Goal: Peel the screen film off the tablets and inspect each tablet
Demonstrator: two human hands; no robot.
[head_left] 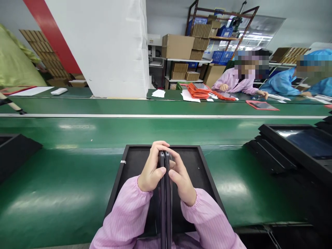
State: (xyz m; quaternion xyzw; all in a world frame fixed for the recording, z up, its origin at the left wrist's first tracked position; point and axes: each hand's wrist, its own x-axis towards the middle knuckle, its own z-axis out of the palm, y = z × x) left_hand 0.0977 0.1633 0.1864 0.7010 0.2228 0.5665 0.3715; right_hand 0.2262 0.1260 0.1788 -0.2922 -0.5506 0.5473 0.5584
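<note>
In the head view, the left hand [149, 171] and right hand [182, 178] are clamped from both sides on 2 dark tablets [168, 204], held face to face and seen edge-on. Fingers curl over the far ends, where the hands meet, and the 2 thumbs press along the upper edges. The tablets are above a black tray [186, 147], their near ends running out of view at the bottom; whether they touch its floor I cannot tell. A small white label [123, 162] sits on the tray's left rim. The tray lies on a green tabletop [77, 183].

To the right are stacked black trays [269, 131], the top of which holds a glossy dark screen [308, 141]; another black tray [22, 152] is at the left edge. Across the tabletop, a pile of orange sleeves [198, 91] lies beside a co-worker in pink [230, 81], with a co-worker in blue [278, 83] farther right. Behind stand a white pillar [111, 48] and a metal rack [224, 38] with blue crates [222, 56].
</note>
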